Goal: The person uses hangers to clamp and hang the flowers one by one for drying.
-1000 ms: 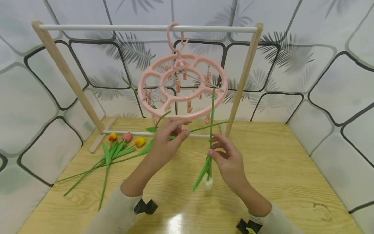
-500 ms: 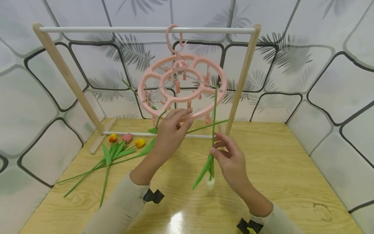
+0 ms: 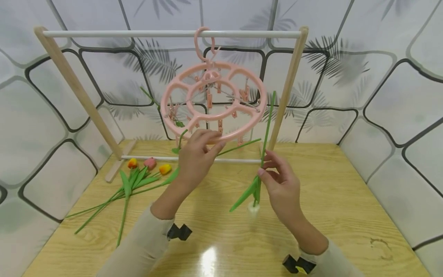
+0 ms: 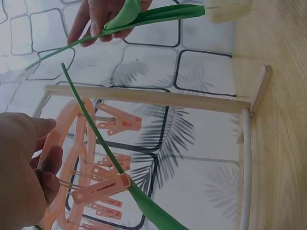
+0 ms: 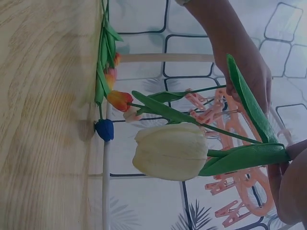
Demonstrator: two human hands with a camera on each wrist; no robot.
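My left hand (image 3: 195, 157) holds the front rim of a pink clip hanger (image 3: 212, 116), its thumb and fingers curled round the ring in the left wrist view. Beside those fingers, a pink clip (image 4: 103, 189) grips a green stem (image 4: 98, 132). My right hand (image 3: 282, 184) pinches the stem of a white tulip (image 5: 170, 151), which points head down, its bare stem end standing up right of the hanger. Further tulips hang from the hanger, among them an orange one (image 5: 120, 100) in the right wrist view. The left hand covers part of the clips in the head view.
A wooden rack with a white top bar (image 3: 121, 34) carries the hanger. On the table's left lie several tulips, with pink (image 3: 150, 163) and yellow (image 3: 165, 169) heads among them. A blue tulip (image 5: 104, 130) shows by the lower bar in the right wrist view.
My left hand has risen to the hanger's front rim, and the hanger has shifted slightly left. My right hand has moved right with the white tulip, whose stem now leans right.
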